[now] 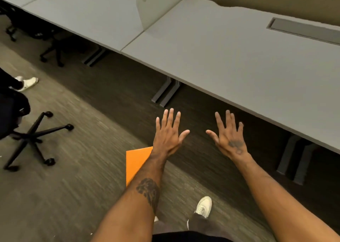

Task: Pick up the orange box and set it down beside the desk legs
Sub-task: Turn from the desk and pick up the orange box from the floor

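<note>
Hands are both empty: the left hand and the right hand are held out flat with fingers spread wide, gripping nothing. The orange box lies on the carpet below and behind the left hand, largely hidden under that forearm, so its full shape and depth are hard to judge. Just ahead of the left fingertips stand the nearest desk legs, under the edge of the grey desk; another pair sits off beyond the right hand. The main risk is a blind reach back for the box, ending in a poor grip on one corner and a drop. Bending low near the desktop edge could also mean a bumped head. An office chair well to the left seems out of the way.
</note>
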### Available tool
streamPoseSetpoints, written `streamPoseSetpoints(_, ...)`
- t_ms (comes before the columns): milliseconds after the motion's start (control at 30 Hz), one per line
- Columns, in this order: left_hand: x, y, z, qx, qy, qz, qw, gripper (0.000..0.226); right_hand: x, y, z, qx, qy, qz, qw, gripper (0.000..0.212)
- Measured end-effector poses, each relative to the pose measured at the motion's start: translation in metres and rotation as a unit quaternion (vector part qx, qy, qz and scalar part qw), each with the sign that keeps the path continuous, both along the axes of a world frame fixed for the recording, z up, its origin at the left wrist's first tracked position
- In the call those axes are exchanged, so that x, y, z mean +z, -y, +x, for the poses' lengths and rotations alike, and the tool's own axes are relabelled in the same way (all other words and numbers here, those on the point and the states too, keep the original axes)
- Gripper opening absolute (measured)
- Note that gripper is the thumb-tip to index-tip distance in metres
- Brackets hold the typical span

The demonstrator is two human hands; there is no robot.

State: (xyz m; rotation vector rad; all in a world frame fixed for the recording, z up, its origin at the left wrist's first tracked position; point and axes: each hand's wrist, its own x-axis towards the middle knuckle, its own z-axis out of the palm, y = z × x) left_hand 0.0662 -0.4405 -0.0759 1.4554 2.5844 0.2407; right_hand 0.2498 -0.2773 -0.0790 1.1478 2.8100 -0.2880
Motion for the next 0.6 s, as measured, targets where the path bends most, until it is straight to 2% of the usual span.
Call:
streamPoseSetpoints(333, -0.036, 0.184, -0.072, 0.060, 0.024, -0.047, 0.997, 0.080, -0.042, 0.159, -0.095, 0.050, 0.021, -0.055, 0.997, 0.082)
streamPoseSetpoints(600, -0.093, 0.303, -0.119, 0.088, 0.070, -0.077, 0.991, 0.080, -0.102, 0.276, -0.146, 0.072, 0.062, -0.093, 0.991, 0.082)
